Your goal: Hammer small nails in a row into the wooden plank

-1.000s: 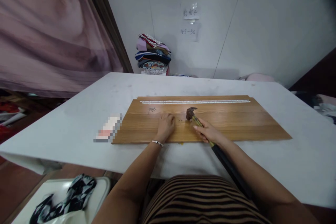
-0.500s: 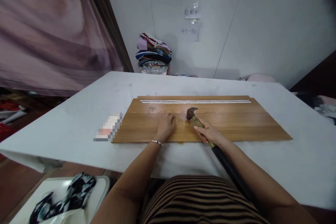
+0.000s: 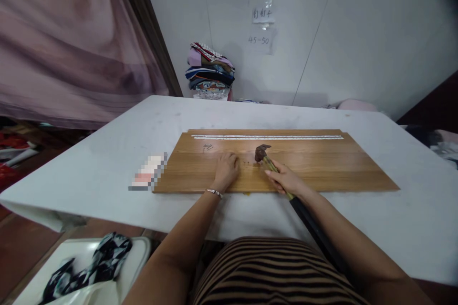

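A brown wood-grain board (image 3: 322, 164) lies flat on the white table (image 3: 118, 162). My left hand (image 3: 227, 170) rests palm down on it, left of its middle, with fingers stretched out and holding nothing visible. In my right hand (image 3: 284, 178) is a claw hammer (image 3: 299, 209), gripped partway along its handle. Its rusty head is over the board, right of my left hand, and the black grip runs back under my right forearm. Between left hand and hammer head, several tiny dark nail-like points (image 3: 246, 162) show on the wood. Loose nails (image 3: 207, 147) lie at the board's upper left.
Two white strips (image 3: 268, 137) run along the board's far side. A pixelated flat object (image 3: 148, 171) lies left of the board. Folded clothes (image 3: 210, 74) are stacked behind the table by the wall. A white chair or stool (image 3: 134, 259) with patterned cloth stands at lower left.
The view has shifted very slightly. Both hands and the hammer keep nearly the same positions on and over the board.
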Tool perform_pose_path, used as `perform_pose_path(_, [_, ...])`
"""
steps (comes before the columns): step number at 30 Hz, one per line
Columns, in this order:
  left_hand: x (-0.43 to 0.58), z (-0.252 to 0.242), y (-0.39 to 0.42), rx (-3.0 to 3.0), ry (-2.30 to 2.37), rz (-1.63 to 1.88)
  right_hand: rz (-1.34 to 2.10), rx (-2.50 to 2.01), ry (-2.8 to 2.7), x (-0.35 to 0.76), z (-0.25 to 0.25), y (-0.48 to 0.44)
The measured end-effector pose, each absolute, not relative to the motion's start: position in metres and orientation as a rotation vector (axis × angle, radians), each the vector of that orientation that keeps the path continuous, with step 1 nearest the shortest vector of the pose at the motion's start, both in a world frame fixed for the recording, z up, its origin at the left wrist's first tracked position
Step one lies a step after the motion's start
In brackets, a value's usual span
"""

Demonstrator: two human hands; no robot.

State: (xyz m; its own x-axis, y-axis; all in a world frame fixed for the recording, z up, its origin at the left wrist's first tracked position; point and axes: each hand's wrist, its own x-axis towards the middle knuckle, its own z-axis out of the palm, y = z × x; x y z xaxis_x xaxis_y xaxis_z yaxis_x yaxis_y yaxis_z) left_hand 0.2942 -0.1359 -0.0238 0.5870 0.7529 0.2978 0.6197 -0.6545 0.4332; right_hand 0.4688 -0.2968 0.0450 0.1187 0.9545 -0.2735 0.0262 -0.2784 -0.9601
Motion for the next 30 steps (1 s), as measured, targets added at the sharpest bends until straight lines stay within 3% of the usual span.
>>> perform_pose_path(30, [0.2933, -0.0246, -0.1356, 2.551, 1.116, 0.672, 1.291, -1.489, -0.984, 0.4685, 0.0483, -0.2952])
